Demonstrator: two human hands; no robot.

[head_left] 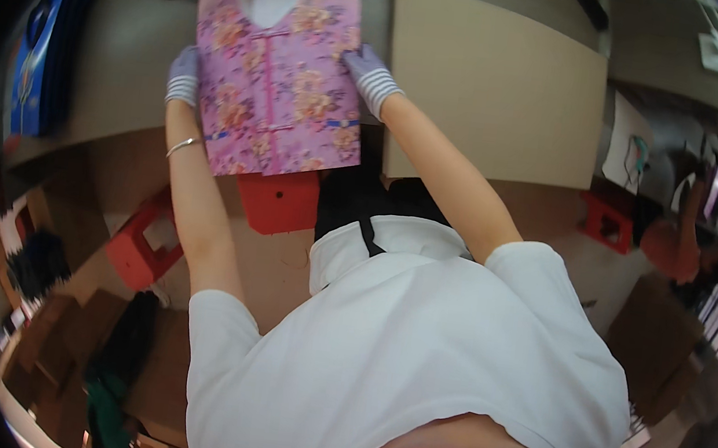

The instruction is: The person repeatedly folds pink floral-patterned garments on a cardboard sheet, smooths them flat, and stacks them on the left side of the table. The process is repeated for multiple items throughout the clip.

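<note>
A folded pink floral garment [317, 86] hangs flat between my hands, its neck opening with a white lining at the far end. A magenta trim line with knot-like fastenings runs down its middle. My left hand [184, 76], in a pale purple glove with a striped cuff, grips the left edge; its fingers are mostly hidden behind the garment. On the right edge, my right hand [372, 80], gloved the same way, holds on with its fingertips over the front. The near end of the garment reaches past the table edge, above a red stool.
A large tan cardboard box [498, 89] lies on the grey table [125, 65] to the right. Blue flat packages [36, 68] stand at the left. Red stools [280, 203] [145, 239] are below the table edge. Another person's arm [684, 234] shows at far right.
</note>
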